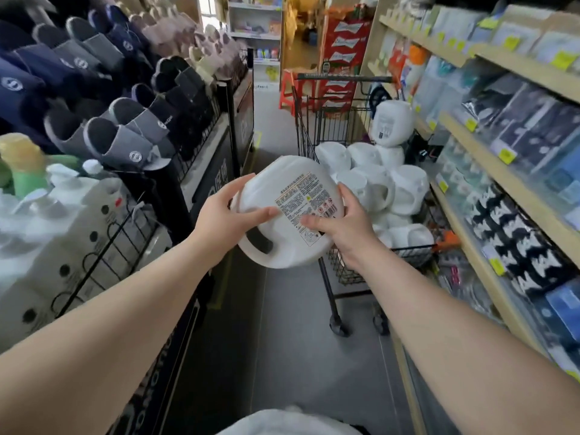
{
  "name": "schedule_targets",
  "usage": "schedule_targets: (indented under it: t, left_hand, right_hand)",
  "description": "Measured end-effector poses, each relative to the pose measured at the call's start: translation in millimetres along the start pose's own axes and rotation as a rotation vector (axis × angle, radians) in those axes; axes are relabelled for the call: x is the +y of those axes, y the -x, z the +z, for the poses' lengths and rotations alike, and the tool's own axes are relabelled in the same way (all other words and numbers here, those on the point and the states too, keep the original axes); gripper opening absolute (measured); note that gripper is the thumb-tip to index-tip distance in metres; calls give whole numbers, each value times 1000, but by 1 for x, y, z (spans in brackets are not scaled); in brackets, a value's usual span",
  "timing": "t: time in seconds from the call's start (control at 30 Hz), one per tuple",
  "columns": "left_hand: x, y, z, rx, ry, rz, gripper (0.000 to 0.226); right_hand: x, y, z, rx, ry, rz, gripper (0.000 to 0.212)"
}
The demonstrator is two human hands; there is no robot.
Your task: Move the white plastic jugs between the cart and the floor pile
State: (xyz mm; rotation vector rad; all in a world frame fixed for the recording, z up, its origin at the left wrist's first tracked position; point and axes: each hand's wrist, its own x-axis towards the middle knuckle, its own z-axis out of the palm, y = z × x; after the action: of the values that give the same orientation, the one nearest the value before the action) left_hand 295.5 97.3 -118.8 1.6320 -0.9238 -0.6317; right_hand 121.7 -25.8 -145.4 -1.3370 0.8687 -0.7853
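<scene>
I have both hands up in the aisle, gripping a white jug (287, 211) between them, above the floor and just in front of the shopping cart (345, 271). My left hand (226, 211) clasps the jug's left side, its fingers (248, 185) curled over the upper edge and the thumb lying across the face towards the printed label (309, 202). My right hand (337, 221) takes the right side, thumb on the lower part of the label, fingers wrapped round the far edge. The jug lies tilted, label side facing me, with its moulded handle (260, 246) low and towards me.

The cart stands just past the jug and is heaped with more white jugs (376, 183); one sits on top of the pile (392, 124). On my left a wire rack carries grey and navy slippers (125, 133), with pump bottles (62, 189) nearer me. On my right, wooden shelves (489, 189) hold packaged goods with yellow price tags (507, 155).
</scene>
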Motion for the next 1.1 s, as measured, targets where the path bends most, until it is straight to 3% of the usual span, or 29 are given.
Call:
schedule_targets:
  t: [0.2,0.33,0.6,0.7,0.93,1.1]
  left_hand:
    - [-4,-116,0,18,33,-14,74]
    - [-17,-198,1,-40,43,10,61]
    - [-27,-389,23,-294,-12,98,71]
    - [-24,-445,48,-393,-7,111,70]
    - [-18,-540,136,-571,-8,158,72]
    - [-12,-605,204,-647,-41,212,70]
  right_hand:
    - [-18,-122,9,-38,47,8,121]
    - [-17,-191,15,-25,59,11,120]
    - [-28,-314,20,250,51,26,100]
    - [-32,-344,6,352,42,34,100]
    - [-25,-417,-56,516,27,89,127]
    - [-12,-479,-113,553,-12,71,125]
